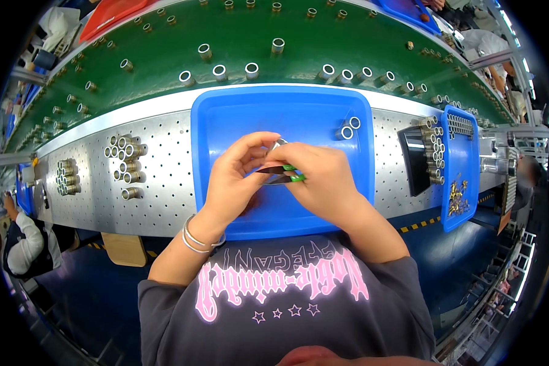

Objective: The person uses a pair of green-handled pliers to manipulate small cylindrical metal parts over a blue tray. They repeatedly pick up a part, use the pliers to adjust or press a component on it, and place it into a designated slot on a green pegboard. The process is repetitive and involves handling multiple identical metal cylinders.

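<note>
My left hand [233,177] and my right hand [324,180] meet over a blue tray [226,229]. The left fingers are curled round a small metal sleeve [279,144], mostly hidden between the two hands. Closed in my right hand is a small tweezer-like tool [277,178] with two dark metal arms and green ends; its exact kind is unclear. The right fingertips are also at the sleeve. Two metal sleeves [346,132] stand in the tray's right part, beyond my right hand.
Beyond the tray runs a green conveyor belt [238,46] carrying scattered metal sleeves. Grouped sleeves [127,160] stand on the perforated metal table [168,189] at left. At right are a dark flat panel [413,160], more sleeves [435,149] and a blue tray [459,224] with brass-coloured pieces. People work nearby.
</note>
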Available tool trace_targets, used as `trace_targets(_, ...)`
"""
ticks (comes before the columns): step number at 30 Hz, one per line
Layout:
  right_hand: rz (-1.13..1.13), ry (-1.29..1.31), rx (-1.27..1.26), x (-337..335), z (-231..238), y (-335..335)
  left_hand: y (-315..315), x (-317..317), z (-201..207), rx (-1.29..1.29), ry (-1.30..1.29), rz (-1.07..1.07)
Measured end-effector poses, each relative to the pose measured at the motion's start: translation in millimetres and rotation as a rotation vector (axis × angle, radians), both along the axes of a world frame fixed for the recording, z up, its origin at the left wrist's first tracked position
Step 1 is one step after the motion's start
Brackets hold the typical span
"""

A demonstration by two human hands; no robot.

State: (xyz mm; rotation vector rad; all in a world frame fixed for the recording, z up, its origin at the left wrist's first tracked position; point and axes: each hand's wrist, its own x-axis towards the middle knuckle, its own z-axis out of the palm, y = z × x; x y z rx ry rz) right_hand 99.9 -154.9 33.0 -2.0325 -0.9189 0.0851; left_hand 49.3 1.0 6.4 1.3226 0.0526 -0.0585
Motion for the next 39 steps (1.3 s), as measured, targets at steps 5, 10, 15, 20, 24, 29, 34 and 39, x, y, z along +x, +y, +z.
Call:
trace_targets(5, -0.018, 0.461, 0.081, -1.7, 2.6, -16.3, 13.1, -8.1, -1.2, -0.545, 0.283, 0.037)
trace_targets(10, -0.043, 0.458, 0.131, -6.6, -5.4, -19.3, 14.5, -5.7, -4.4, -0.584, 0.280, 0.011)
trace_targets(15, -0.033, 0.397, 0.056, -4.4, -0.1, -22.5, 12.7, -5.0, -3.0, -0.523, 0.277, 0.001)
trace_targets(20, -0.163, 0.391, 0.073, 3.5, 14.3, -20.2, 10.7, -5.5, -1.6, -0.459, 0.283, -0.051)
trace_targets(24, -0.086, 0.281, 0.003, 10.6, 4.5, -12.2, 2.7, -8.5, -5.1, -0.340, 0.208, -0.089)
trace_targets(29, -0.125, 0.515, 0.113, 14.4, -2.9, -17.2, 2.5, -9.2, -3.9, -0.368, 0.229, -0.128)
trace_targets(34, -0.125, 0.766, 0.486, 18.1, -4.9, -22.9, 2.2, -10.8, -1.4, -0.484, 0.304, -0.127)
trace_targets(39, -0.043, 0.869, 0.634, 21.1, 2.7, -25.9, 2.9, -10.9, -3.4, -0.528, 0.318, -0.143)
